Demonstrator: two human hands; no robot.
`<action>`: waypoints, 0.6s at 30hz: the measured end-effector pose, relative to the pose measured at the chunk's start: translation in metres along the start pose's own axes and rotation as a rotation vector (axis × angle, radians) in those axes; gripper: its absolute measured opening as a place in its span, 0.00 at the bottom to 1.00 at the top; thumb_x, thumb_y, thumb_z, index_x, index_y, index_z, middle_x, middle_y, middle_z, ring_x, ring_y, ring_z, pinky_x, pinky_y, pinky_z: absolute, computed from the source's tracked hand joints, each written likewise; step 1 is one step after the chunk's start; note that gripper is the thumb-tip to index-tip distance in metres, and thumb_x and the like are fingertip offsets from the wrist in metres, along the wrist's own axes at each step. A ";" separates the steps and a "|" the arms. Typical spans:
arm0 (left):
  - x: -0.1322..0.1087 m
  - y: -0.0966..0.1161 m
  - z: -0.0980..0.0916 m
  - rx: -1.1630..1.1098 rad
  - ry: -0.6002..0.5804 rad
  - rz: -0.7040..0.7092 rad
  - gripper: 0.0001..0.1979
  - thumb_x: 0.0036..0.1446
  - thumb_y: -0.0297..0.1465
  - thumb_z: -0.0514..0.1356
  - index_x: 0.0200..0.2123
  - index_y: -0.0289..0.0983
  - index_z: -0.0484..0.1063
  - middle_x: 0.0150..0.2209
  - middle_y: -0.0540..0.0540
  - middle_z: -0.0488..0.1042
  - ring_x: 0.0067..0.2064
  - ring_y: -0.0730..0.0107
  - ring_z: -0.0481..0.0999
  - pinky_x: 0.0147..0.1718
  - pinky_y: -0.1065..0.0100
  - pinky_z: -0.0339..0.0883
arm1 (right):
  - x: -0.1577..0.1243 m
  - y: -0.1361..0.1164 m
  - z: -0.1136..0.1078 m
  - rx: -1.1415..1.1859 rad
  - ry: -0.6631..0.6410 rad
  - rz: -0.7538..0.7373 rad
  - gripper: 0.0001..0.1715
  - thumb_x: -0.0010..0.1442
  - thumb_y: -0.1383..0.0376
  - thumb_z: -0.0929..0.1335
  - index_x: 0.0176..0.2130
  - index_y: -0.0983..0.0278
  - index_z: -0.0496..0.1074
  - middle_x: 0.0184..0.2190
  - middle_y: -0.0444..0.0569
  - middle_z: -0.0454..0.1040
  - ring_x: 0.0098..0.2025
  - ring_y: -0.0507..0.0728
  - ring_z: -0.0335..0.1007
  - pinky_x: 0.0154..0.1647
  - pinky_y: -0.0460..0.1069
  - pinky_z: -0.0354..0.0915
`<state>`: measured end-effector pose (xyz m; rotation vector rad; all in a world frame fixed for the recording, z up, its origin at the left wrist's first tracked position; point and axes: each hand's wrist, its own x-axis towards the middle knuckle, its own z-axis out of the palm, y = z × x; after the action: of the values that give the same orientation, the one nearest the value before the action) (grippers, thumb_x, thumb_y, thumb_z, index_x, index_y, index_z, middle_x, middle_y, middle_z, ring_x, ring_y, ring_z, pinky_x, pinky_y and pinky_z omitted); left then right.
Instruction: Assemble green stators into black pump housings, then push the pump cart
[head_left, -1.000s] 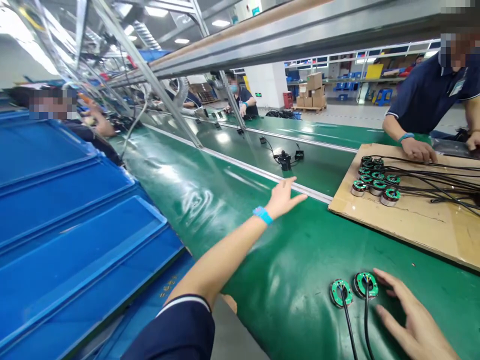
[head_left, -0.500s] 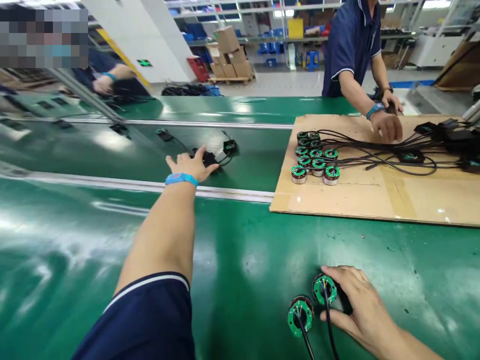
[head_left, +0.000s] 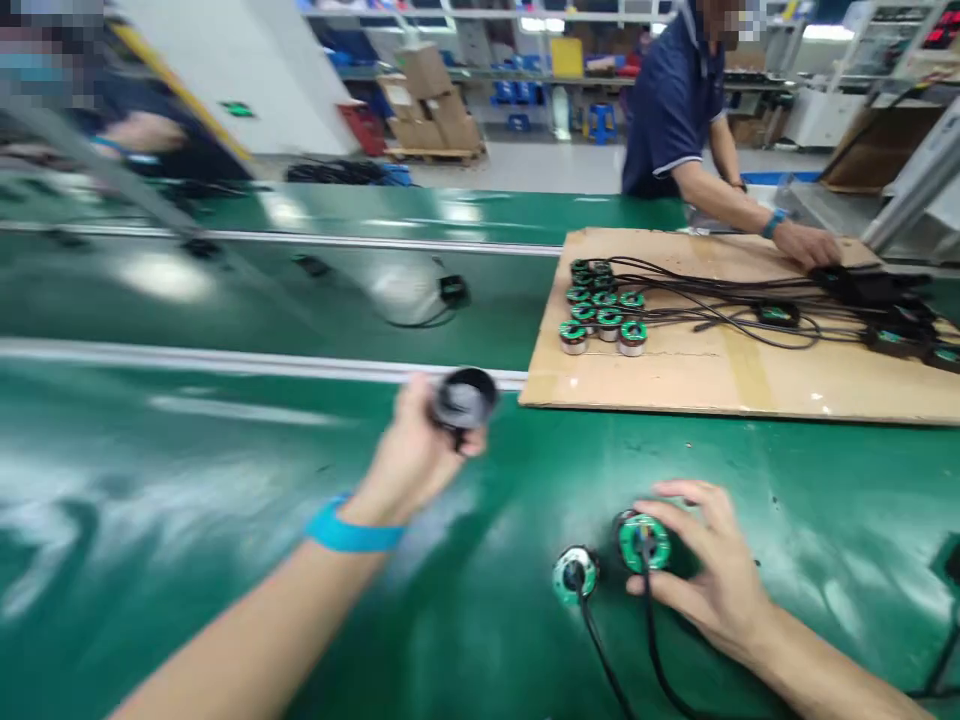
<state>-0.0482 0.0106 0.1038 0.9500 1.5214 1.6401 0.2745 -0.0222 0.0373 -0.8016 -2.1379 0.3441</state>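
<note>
My left hand [head_left: 424, 440] is closed around a round black cup-shaped housing [head_left: 466, 400], held above the green work surface with its open mouth showing; motion blurs it a little. My right hand [head_left: 712, 565] has its thumb and fingers on either side of a motor stator [head_left: 643, 543], which carries a green ring-shaped circuit board on its face. A black cable runs from its middle toward the front edge. Just left of it stands a second stator [head_left: 576, 575], also with a green board and black cable, touched by neither hand.
A cardboard sheet [head_left: 772, 385] at the right bears several stators [head_left: 609, 322] with long black cables. Across it, a co-worker's hand [head_left: 810, 245] reaches to black parts. A small black part [head_left: 452, 291] lies on the conveyor belt behind a pale rail [head_left: 225, 362].
My left hand has come back from the belt toward me, bringing the black housing with it. My right hand stays around the stator. The co-worker's hand has moved right to the black parts.
</note>
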 end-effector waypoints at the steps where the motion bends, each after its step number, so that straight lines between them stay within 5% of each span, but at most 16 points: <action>1: -0.026 -0.003 0.008 -0.041 -0.089 -0.091 0.35 0.59 0.64 0.51 0.35 0.35 0.69 0.24 0.46 0.70 0.20 0.73 0.63 0.16 0.71 0.56 | 0.001 -0.005 -0.012 -0.036 0.042 -0.008 0.29 0.63 0.50 0.72 0.59 0.55 0.68 0.55 0.52 0.66 0.56 0.62 0.62 0.55 0.57 0.66; 3: -0.070 -0.008 0.027 -0.297 -0.355 -0.420 0.35 0.55 0.65 0.57 0.37 0.35 0.69 0.27 0.47 0.70 0.21 0.75 0.62 0.17 0.73 0.55 | 0.003 -0.016 -0.036 -0.062 0.141 -0.030 0.30 0.63 0.52 0.72 0.61 0.51 0.67 0.54 0.52 0.64 0.56 0.63 0.62 0.55 0.58 0.64; 5: -0.104 -0.010 0.045 -0.455 -0.503 -0.579 0.34 0.53 0.64 0.61 0.37 0.36 0.68 0.27 0.49 0.69 0.22 0.77 0.62 0.18 0.75 0.54 | 0.003 -0.028 -0.057 -0.037 0.263 -0.046 0.31 0.63 0.52 0.72 0.63 0.48 0.66 0.52 0.53 0.63 0.54 0.64 0.62 0.54 0.59 0.63; 9: -0.146 -0.011 0.070 -0.529 -0.659 -0.691 0.35 0.51 0.64 0.63 0.34 0.36 0.67 0.26 0.50 0.69 0.22 0.78 0.63 0.18 0.77 0.54 | -0.003 -0.052 -0.084 -0.074 0.426 -0.092 0.31 0.65 0.45 0.68 0.65 0.44 0.66 0.48 0.54 0.62 0.51 0.66 0.63 0.50 0.61 0.64; 18: -0.184 -0.021 0.100 -0.417 -0.763 -0.802 0.39 0.45 0.68 0.62 0.31 0.34 0.70 0.24 0.50 0.68 0.19 0.79 0.63 0.14 0.79 0.51 | -0.009 -0.045 -0.098 -0.165 0.015 -0.311 0.30 0.66 0.47 0.69 0.62 0.53 0.66 0.54 0.53 0.67 0.56 0.62 0.64 0.53 0.56 0.66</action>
<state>0.1295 -0.0990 0.0774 0.5155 0.8033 0.8060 0.3352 -0.0650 0.1162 -0.5464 -2.2548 -0.0008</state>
